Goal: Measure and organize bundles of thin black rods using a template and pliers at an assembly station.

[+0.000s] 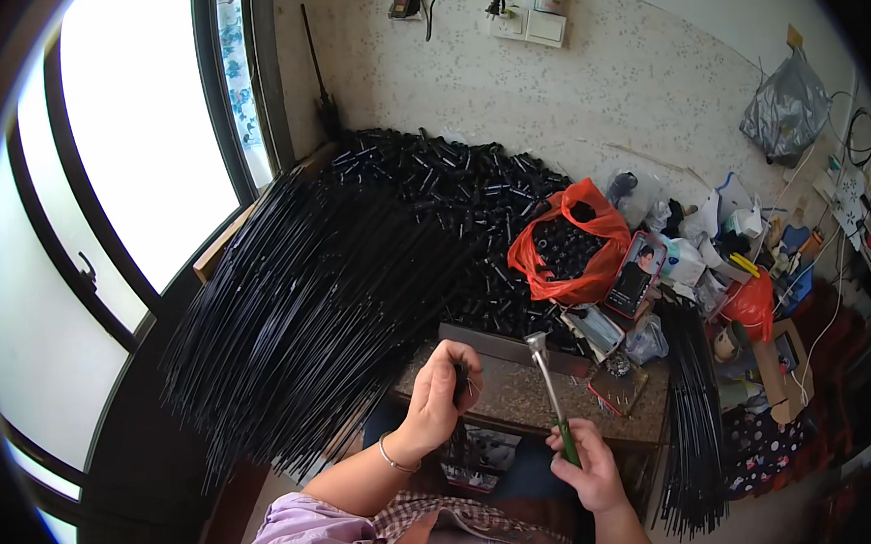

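My right hand [591, 468] is closed round the green handle of a small hammer [550, 389], its metal shaft and head pointing up and away from me. My left hand [432, 398] is curled round a small black piece [460, 381], mostly hidden by the fingers. Thin light wires or pins seem to stick out beside it. Both hands are above my lap, at the near edge of a worn workbench [506, 391]. A dark metal bar [513, 347] lies across the bench just beyond them.
Long thin black rods [289, 299] cover the left side, with a heap of short black parts [421, 174] behind. An open red bag [577, 245] holds black rings. A phone [636, 271], clutter and another rod bundle [691, 416] sit to the right.
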`<action>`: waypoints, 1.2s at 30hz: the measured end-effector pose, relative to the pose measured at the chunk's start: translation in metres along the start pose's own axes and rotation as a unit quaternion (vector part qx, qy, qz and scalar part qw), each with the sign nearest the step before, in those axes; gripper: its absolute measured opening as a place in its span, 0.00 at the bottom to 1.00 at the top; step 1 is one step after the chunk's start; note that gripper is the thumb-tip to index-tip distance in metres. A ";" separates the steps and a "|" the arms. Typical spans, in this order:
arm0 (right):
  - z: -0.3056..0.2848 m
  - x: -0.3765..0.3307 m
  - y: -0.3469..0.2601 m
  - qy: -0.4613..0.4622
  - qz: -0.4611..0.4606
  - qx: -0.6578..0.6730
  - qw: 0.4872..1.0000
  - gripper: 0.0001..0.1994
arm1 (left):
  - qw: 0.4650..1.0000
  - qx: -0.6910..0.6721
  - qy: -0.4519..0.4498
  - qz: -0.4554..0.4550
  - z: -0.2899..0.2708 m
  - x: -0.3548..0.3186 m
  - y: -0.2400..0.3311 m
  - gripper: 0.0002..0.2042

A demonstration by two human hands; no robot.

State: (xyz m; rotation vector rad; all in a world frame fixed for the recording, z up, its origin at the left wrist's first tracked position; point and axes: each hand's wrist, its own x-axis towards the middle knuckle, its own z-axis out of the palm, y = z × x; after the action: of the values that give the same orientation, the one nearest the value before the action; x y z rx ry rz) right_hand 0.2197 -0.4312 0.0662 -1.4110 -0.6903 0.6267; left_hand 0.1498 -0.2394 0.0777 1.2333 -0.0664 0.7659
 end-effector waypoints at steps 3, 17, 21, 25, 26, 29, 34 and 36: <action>0.011 -0.011 -0.045 0.026 -0.295 -0.492 0.819 0.08 | 0.999 0.033 0.040 0.007 0.004 0.001 0.009 0.20; 0.003 -0.018 -0.033 -0.168 -0.009 0.006 0.986 0.15 | 0.995 0.065 0.032 0.068 0.003 -0.006 0.019 0.19; 0.013 -0.011 0.007 -0.251 0.191 0.226 0.922 0.14 | 0.997 0.063 -0.034 0.007 0.004 0.002 0.015 0.23; 0.020 -0.001 -0.008 -0.236 0.118 -0.006 0.965 0.15 | 0.991 0.115 -0.049 0.047 0.012 0.008 0.016 0.20; 0.020 0.003 -0.017 -0.131 0.000 -0.215 0.968 0.17 | 0.991 0.112 -0.050 0.046 0.012 0.010 0.014 0.20; 0.006 0.013 -0.012 0.052 -0.301 -0.421 0.854 0.18 | 0.990 0.129 -0.004 0.064 0.008 0.012 0.014 0.18; 0.002 -0.002 0.003 -0.268 0.320 0.289 0.862 0.13 | 0.997 0.072 0.001 0.017 0.015 0.016 0.016 0.16; 0.004 0.005 0.021 -0.366 0.299 0.261 0.842 0.17 | 0.994 0.086 -0.034 0.051 0.014 0.020 0.013 0.15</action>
State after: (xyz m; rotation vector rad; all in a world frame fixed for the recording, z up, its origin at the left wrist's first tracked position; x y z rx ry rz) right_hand 0.2207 -0.4235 0.0462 -0.8185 -0.5747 1.7695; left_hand 0.1625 -0.2402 0.1019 1.4283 -0.1210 0.8313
